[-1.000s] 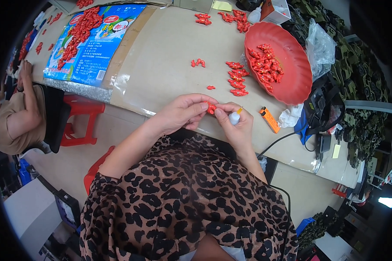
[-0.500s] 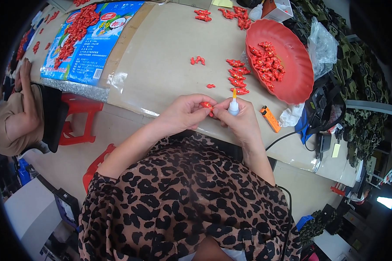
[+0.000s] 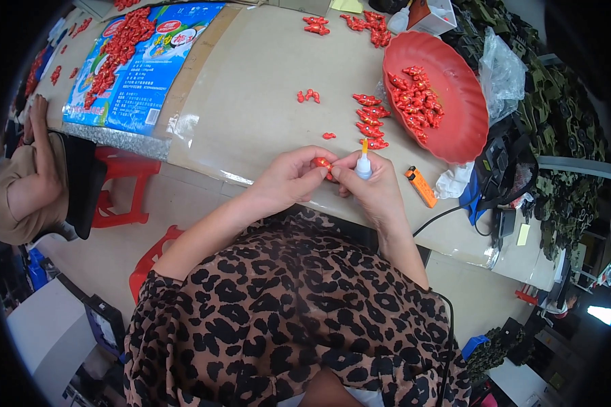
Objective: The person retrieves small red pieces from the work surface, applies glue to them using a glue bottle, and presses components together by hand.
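Between the thumb and fingers of my left hand (image 3: 284, 179) is a small red figurine (image 3: 322, 163) with yellow markings. My right hand (image 3: 381, 192) pinches at the figurine's right side with thumb and forefinger. The same hand also keeps a small white glue bottle (image 3: 364, 168) with a yellow nozzle upright against the fingers. Just beyond, a column of red figurines (image 3: 369, 129) lies on the table. One small red piece (image 3: 328, 136) and a little group of red pieces (image 3: 311, 95) lie farther to the left.
A scalloped red bowl (image 3: 465, 102) holding red figurines stands at right. By it lie an orange lighter (image 3: 422, 187), crumpled tissue (image 3: 455, 182) and a clear plastic bag (image 3: 502, 74). At left, red pieces cover a blue printed sheet (image 3: 139, 102); a co-worker's arm (image 3: 44, 149) rests near it.
The figurine has turned slightly between my fingers, and the small part below it no longer shows. Both hands stay in nearly the same place.
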